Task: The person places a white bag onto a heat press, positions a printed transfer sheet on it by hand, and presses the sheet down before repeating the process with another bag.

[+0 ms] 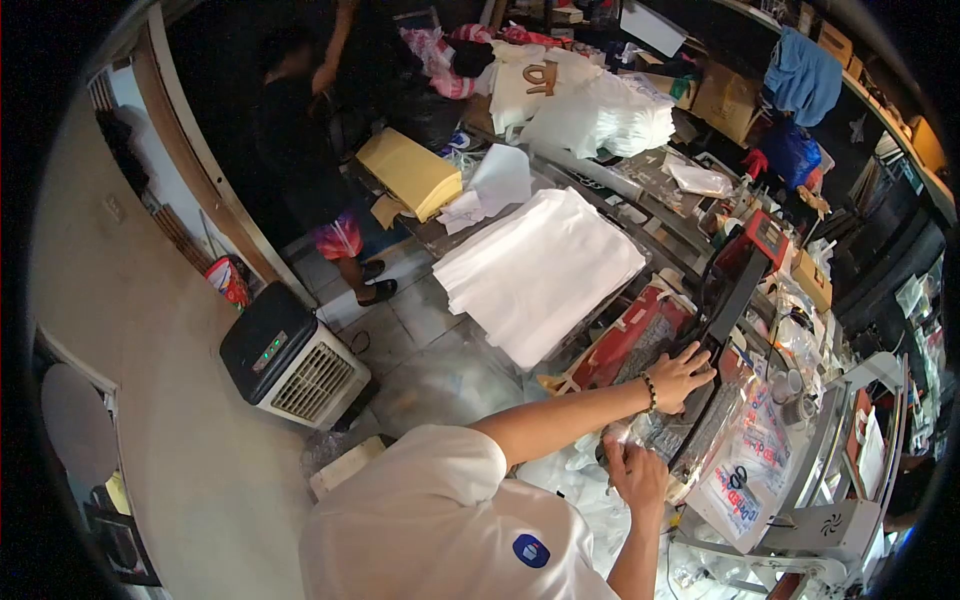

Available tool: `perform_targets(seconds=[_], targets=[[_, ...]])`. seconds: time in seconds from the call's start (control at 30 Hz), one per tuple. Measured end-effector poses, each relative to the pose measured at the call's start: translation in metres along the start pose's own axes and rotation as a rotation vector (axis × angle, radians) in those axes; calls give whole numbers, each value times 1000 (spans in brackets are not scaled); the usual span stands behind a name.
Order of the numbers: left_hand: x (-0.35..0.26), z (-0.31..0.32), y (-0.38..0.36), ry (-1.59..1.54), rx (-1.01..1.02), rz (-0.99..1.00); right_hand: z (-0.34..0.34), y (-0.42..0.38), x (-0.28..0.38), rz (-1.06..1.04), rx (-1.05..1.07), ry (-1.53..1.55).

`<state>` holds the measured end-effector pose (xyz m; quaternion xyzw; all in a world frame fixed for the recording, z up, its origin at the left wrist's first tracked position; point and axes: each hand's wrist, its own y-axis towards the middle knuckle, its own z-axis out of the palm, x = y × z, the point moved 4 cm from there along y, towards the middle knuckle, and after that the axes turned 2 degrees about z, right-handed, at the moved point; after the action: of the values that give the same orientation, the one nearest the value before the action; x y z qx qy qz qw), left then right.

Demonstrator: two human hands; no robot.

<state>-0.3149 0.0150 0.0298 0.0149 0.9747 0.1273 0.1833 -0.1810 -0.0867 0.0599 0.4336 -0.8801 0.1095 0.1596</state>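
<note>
My left hand (682,377), with a beaded bracelet at the wrist, lies with fingers spread against the long dark bar (718,372) of a machine with a red end box (767,240). Below it, my right hand (638,474) has its fingers curled together at a piece of clear plastic (622,432), beside the bar's lower end. Between the hands is a grey, crinkled surface. A red tray-like surface (625,345) lies just beyond my left hand. Printed white plastic bags (745,475) rest on the other side of the bar.
A stack of white sheets (545,270) lies on the table, near a yellow stack (410,172) and folded white material (625,115). A person (300,150) stands at the upper left. An air cooler (290,360) is on the floor. A metal-framed machine (835,520) stands lower right.
</note>
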Motion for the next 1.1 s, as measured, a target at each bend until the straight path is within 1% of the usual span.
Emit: perform_targets(seconds=[0.3, 0.4, 0.47, 0.5, 0.57, 0.6, 0.63, 0.67, 0.7, 0.73, 0.77, 0.8, 0.87, 0.9, 0.93, 0.97, 1.0, 1.03, 1.07, 1.1], targets=[[0, -1, 0, -19, 40, 0, 3, 1, -3, 29, 34, 28], [2, 8, 4, -38, -11, 11, 3, -1, -3, 26, 21, 35], [16, 13, 14, -172, -237, -188, 0, -2, 0, -1, -25, 28], [32, 16, 28, -348, -254, -274, 0, 1, 1, 4, -31, 28], [51, 17, 39, -575, -234, -454, 2, 1, 0, -16, -23, 3], [58, 18, 44, -586, -145, -496, -2, -1, 5, -23, -69, -2], [64, 20, 51, -614, 9, -513, 5, 0, 0, -26, -68, -30], [66, 17, 48, -680, -64, -549, 0, -3, 5, -17, -80, -49], [71, 19, 52, -724, -79, -499, 1, -5, 3, -47, -132, -48], [79, 32, 62, -1009, 11, -370, -3, -12, 5, -79, -139, -16], [42, -22, 36, -970, -95, -489, -10, -18, 6, -110, -150, 17], [113, 81, 81, -832, -290, -411, -19, -23, 6, -122, -171, 92], [27, -54, 57, -333, -205, -115, -95, -35, 34, -94, -214, -58], [9, -92, 67, -382, 6, -199, -127, -38, 43, -78, -203, -135], [6, -100, 73, -442, 243, -307, -149, -37, 45, -214, -272, -110], [13, -110, 91, -610, 230, -318, -181, -39, 61, -241, -436, -189], [22, -122, 103, -774, 210, -321, -211, -34, 69, -265, -554, -267], [28, -152, 86, -652, -190, 305, -235, -29, 78, -279, -651, -339], [-19, -193, 42, -882, -681, 368, -260, -20, 83, -324, -751, -412], [-41, -228, 7, -1113, -552, 477, -289, -15, 91, -294, -669, -323]])
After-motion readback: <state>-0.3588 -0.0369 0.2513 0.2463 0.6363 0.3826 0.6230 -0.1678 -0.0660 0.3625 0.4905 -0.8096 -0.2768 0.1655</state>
